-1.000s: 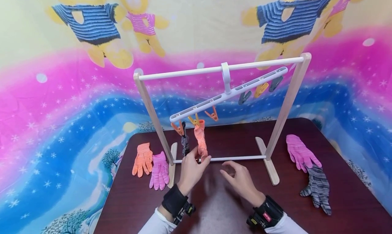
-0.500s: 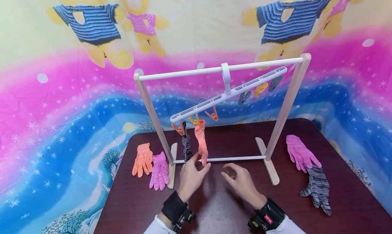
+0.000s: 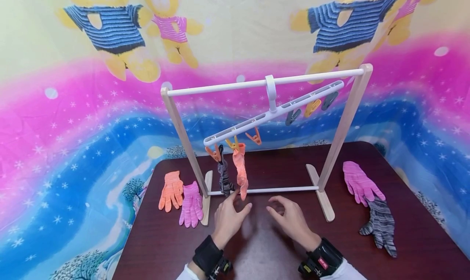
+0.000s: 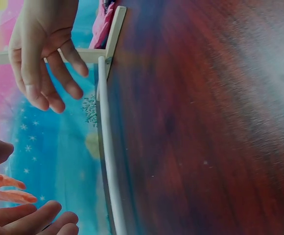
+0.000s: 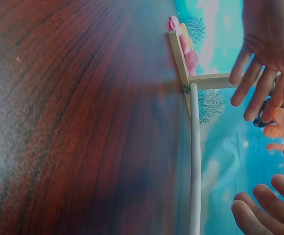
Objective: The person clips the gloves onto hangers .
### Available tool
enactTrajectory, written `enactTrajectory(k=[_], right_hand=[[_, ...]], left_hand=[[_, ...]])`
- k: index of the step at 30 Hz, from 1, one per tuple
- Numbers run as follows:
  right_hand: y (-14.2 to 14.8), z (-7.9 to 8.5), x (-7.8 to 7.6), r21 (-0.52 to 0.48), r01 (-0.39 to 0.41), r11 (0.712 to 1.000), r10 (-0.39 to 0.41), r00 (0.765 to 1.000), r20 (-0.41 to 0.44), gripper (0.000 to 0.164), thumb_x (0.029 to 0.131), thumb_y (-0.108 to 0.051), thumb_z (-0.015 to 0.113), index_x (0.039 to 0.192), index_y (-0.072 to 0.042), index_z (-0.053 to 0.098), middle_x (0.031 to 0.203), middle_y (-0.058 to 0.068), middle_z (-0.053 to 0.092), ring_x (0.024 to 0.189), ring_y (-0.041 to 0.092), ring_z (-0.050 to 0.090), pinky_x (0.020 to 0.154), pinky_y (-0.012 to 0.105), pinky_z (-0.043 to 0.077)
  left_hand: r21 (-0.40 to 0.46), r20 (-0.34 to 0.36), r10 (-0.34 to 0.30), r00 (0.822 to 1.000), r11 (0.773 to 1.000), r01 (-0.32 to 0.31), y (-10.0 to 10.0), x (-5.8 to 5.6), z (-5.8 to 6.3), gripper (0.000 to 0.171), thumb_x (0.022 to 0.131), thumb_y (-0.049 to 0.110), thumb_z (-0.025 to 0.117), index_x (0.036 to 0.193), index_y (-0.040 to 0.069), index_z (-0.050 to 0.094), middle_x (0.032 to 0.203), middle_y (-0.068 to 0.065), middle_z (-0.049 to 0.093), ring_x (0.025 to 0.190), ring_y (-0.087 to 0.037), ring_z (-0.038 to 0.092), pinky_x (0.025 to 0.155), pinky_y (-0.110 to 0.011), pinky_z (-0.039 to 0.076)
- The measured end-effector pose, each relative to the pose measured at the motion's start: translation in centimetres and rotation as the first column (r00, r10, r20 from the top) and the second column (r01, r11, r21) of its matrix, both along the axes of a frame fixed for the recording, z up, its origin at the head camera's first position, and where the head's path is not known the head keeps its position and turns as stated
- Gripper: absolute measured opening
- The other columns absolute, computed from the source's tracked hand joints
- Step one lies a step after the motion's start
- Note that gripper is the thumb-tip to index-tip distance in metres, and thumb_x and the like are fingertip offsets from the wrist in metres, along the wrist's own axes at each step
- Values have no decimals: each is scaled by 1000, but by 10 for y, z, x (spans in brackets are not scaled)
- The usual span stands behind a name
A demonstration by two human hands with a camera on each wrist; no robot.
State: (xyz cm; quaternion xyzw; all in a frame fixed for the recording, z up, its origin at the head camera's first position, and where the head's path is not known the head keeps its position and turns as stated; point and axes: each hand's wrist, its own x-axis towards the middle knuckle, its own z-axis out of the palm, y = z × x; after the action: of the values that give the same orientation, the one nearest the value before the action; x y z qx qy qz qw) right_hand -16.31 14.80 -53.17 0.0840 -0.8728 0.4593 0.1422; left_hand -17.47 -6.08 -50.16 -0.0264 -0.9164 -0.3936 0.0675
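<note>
A patterned backdrop point(image 3: 235, 47) with printed bears filled the far side, and in front of it stood the dark bench point(image 3: 279, 166). On the bench's far half was a wooden stand point(image 3: 343, 129) with white bars. From its top bar hung a white hanger point(image 3: 272, 115), tilted so that its left end was lower and nearer.

The left hand point(image 3: 228, 219) was near the stand's lower bar with its thumb and fingers spread apart. The hanging orange glove point(image 3: 240, 170) dangled with its fingers pointing down into the space between that thumb and those fingers; whether a fingertip touched it could not be told. The right hand point(image 3: 292, 222) was to the right, well apart from this glove, its fingers loosely bent and its thumb clear of them.

Just left of the orange glove hung the striped glove point(image 3: 225, 176), above and beyond the left hand. At the bench's left lay a flat orange glove point(image 3: 171, 192) beside a pink glove point(image 3: 191, 206). At the right, another pink glove point(image 3: 360, 182) touched a black-and-grey glove point(image 3: 380, 225).

A yellow clip point(image 3: 232, 143) gripped the hanging orange glove, and an orange clip point(image 3: 213, 153) the striped one.
</note>
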Motion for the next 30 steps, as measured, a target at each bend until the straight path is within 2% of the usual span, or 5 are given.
enactTrajectory(k=[6, 15, 19, 24, 30], right_hand=[[3, 0, 1, -6, -1, 1000, 1, 1000, -3, 19, 87, -11, 78, 104, -6, 73, 90, -1, 76, 78, 7, 71, 66, 22, 58], [8, 0, 3, 26, 1, 1000, 0, 1000, -13, 17, 87, -12, 79, 102, -8, 73, 90, -1, 74, 76, 7, 70, 66, 24, 58], [9, -1, 4, 33, -4, 999, 4, 1000, -19, 17, 86, -13, 79, 102, -8, 73, 90, -1, 73, 74, 8, 70, 66, 29, 60], [9, -2, 5, 64, 5, 998, -4, 1000, -11, 18, 86, -15, 78, 102, -9, 74, 94, -1, 74, 74, 8, 70, 69, 34, 60], [7, -2, 7, 114, 13, 993, -14, 1000, 5, 20, 86, -17, 79, 104, -10, 74, 101, -1, 74, 76, 7, 69, 70, 31, 58]], left_hand=[[-15, 7, -8, 1000, 1000, 8, -2, 5, -6, 52, 85, 44, 77, 129, 20, 67, 113, -5, 77, 106, -26, 73, 81, -47, 54], [-33, 21, -33, 999, 999, 34, -4, 12, -15, 45, 86, 34, 78, 128, 19, 68, 116, -3, 77, 104, -26, 73, 76, -43, 53], [-30, 27, -40, 999, 999, 41, -6, 15, -19, 44, 87, 31, 77, 128, 17, 68, 115, -3, 77, 103, -25, 73, 77, -43, 53], [-31, 34, -44, 998, 999, 45, -9, 17, -22, 41, 90, 31, 74, 128, 16, 68, 114, -2, 77, 104, -24, 73, 79, -44, 54], [-33, 32, -43, 999, 998, 44, -11, 17, -23, 39, 90, 30, 73, 126, 16, 69, 113, -3, 77, 104, -23, 73, 81, -45, 54]])
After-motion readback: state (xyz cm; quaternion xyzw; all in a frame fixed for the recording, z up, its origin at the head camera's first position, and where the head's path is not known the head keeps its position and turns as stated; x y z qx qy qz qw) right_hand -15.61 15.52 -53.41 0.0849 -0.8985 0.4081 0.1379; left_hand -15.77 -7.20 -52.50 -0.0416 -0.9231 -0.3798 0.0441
